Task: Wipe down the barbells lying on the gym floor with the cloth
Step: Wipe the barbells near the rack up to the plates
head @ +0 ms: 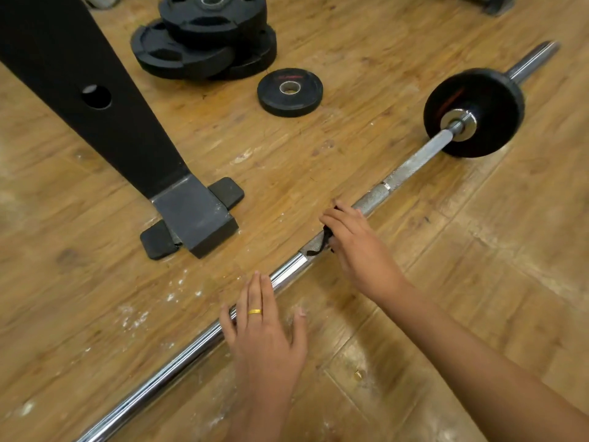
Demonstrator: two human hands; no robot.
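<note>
A chrome barbell (178,355) lies diagonally across the wooden floor from lower left to upper right, with a black plate (478,106) on its far end. My right hand (353,244) grips a dark cloth (320,247) wrapped round the knurled middle of the bar; only a small part of the cloth shows under my fingers. My left hand (264,330) rests flat on the smooth part of the bar with its fingers straight, a gold ring on one finger.
A black rack leg (105,122) with rubber feet stands on the floor left of the bar. Behind it lie a stack of black weight plates (204,39) and one small loose plate (290,92). Chalk dust marks the floor.
</note>
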